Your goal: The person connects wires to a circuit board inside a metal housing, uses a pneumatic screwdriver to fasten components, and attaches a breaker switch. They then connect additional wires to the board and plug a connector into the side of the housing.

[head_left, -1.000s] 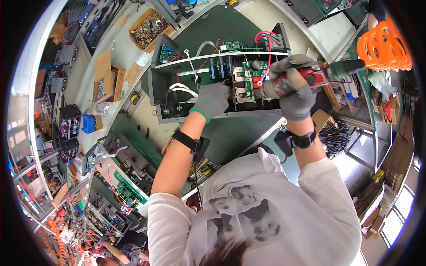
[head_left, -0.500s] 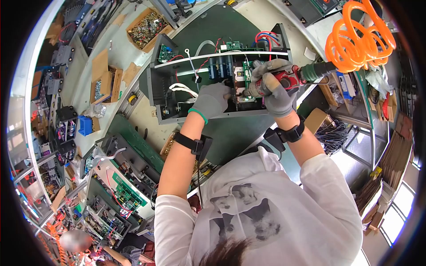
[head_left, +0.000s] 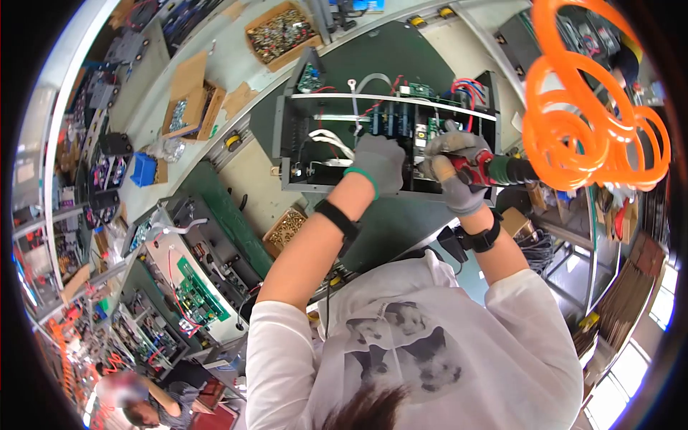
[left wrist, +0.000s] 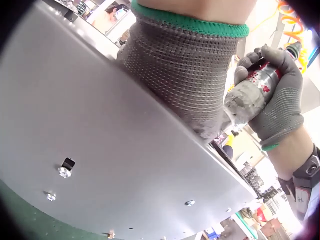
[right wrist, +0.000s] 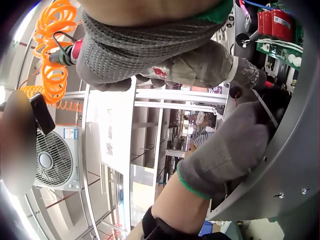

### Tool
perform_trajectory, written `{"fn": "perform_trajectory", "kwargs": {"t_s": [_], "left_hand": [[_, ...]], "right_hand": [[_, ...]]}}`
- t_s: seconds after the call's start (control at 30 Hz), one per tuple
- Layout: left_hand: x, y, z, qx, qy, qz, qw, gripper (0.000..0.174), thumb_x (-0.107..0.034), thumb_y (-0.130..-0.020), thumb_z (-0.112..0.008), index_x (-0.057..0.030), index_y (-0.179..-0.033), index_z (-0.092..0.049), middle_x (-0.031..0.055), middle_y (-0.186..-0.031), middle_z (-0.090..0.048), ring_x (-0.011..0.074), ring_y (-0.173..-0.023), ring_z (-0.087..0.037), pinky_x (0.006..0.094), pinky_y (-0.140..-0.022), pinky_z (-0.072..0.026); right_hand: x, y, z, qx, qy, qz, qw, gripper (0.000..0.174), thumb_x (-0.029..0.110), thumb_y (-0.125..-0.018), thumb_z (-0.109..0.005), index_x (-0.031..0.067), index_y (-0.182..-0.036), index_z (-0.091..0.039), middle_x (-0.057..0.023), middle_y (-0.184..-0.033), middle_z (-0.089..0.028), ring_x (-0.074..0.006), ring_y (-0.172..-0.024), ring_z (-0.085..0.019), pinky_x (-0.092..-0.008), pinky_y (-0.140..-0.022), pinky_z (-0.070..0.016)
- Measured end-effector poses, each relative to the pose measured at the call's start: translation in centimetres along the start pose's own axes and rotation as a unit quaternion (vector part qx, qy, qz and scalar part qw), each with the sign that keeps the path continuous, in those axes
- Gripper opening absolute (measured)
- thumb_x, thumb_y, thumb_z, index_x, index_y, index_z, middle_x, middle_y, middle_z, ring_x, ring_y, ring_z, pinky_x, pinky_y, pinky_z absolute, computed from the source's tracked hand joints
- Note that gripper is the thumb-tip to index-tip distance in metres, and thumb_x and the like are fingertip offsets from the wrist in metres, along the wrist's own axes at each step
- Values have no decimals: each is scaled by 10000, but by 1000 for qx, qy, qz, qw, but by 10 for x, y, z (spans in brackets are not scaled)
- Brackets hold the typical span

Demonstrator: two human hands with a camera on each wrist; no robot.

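Note:
A dark grey metal chassis (head_left: 289,136) with circuit boards and wiring stands before me. My gloved left hand (head_left: 380,163) reaches over its front wall, and its fingers are hidden inside; I cannot tell whether they hold anything. In the right wrist view, the left hand (right wrist: 225,147) is close to the tool's tip. My gloved right hand (head_left: 462,183) grips a red air screwdriver (head_left: 474,170) above the right half of the chassis, tip pointing in. The left wrist view shows the chassis's outer panel (left wrist: 100,110) with several screws in it.
An orange coiled air hose (head_left: 566,154) runs from the screwdriver at right. White cables (head_left: 331,143) lie in the chassis's left part. Boxes of small parts (head_left: 279,36) stand on the bench behind. Another chassis with a green board (head_left: 197,290) lies at left. Another person sits at lower left.
The right hand has brought the screwdriver leftward and in toward the left hand. The left hand stays inside the chassis. The head view has shifted, so the chassis appears farther right and lower.

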State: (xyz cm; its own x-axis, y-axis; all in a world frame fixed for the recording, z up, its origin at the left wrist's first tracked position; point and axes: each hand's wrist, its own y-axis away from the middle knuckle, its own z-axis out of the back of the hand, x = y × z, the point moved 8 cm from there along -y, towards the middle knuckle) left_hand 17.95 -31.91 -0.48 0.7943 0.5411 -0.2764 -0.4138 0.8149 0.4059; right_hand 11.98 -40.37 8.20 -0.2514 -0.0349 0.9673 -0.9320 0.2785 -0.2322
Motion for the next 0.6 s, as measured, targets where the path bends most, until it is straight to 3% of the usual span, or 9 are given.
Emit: {"fn": "perform_trajectory", "kwargs": {"t_s": [0.07,0.1,0.2,0.27,0.33,0.37,0.47,0.53,0.6], "left_hand": [[7,-11,-14,-8,-34,21,999,161,-176,-761,-555,-113,-814,-694,101,-841,-683,254,-839,-663,399,-713,-475],[6,-13,-17,5,-47,15,999,159,-163,-776,-551,-124,-826,-697,88,-837,-687,242,-830,-667,392,-698,-474],[6,-12,-28,22,-63,12,998,171,-149,-810,-538,-144,-860,-701,59,-848,-693,225,-833,-671,383,-701,-462],[2,-10,-35,35,-81,-6,996,192,-147,-848,-519,-161,-901,-704,26,-880,-698,216,-857,-668,379,-737,-440],[4,-11,-37,48,-79,2,996,196,-158,-848,-532,-166,-936,-707,12,-896,-698,214,-867,-666,375,-760,-426],[2,-11,-37,52,-86,-12,995,199,-158,-851,-535,-166,-950,-707,9,-909,-697,207,-875,-664,373,-762,-424],[-6,-9,-36,68,-94,-2,993,206,-159,-853,-554,-172,-992,-705,-4,-960,-694,190,-920,-649,362,-781,-412],[-4,-9,-33,114,-93,-22,989,214,-157,-848,-567,-174,-1015,-701,-12,-980,-690,181,-950,-635,355,-802,-396],[-4,-5,-30,132,-92,-20,987,226,-161,-842,-580,-177,-1034,-697,-14,-985,-689,175,-957,-630,351,-812,-382]], "right_hand": [[-4,1,5,-37,55,19,998,268,-106,-737,-553,32,-963,-508,-102,-869,-624,-175,-810,-610,-349,-918,-427],[-7,1,5,-35,0,28,999,293,-111,-737,-558,35,-984,-501,-101,-884,-630,-179,-830,-619,-370,-978,-384],[0,0,-2,-23,38,68,997,297,-99,-748,-564,45,-998,-495,-99,-881,-622,-194,-826,-615,-394,-986,-380],[3,-1,-7,-19,53,74,996,292,-95,-754,-561,41,-1002,-489,-109,-876,-610,-188,-797,-604,-380,-925,-428],[2,-2,-10,-38,18,29,999,283,-86,-763,-558,42,-1005,-486,-124,-874,-601,-173,-759,-585,-336,-759,-500],[2,-2,-14,-48,-31,-3,998,270,-70,-770,-559,45,-1002,-485,-139,-869,-595,-166,-715,-568,-291,-595,-501],[2,-1,-13,-31,-15,-13,999,268,-64,-770,-562,51,-1000,-485,-148,-866,-593,-164,-683,-567,-274,-545,-491],[9,-3,-19,-26,10,37,999,266,-94,-764,-542,52,-978,-479,-147,-856,-598,-161,-622,-561,-289,-562,-497],[1,-1,-19,-39,-9,7,999,264,-98,-763,-533,54,-971,-476,-141,-844,-598,-157,-597,-553,-294,-583,-503]]}}
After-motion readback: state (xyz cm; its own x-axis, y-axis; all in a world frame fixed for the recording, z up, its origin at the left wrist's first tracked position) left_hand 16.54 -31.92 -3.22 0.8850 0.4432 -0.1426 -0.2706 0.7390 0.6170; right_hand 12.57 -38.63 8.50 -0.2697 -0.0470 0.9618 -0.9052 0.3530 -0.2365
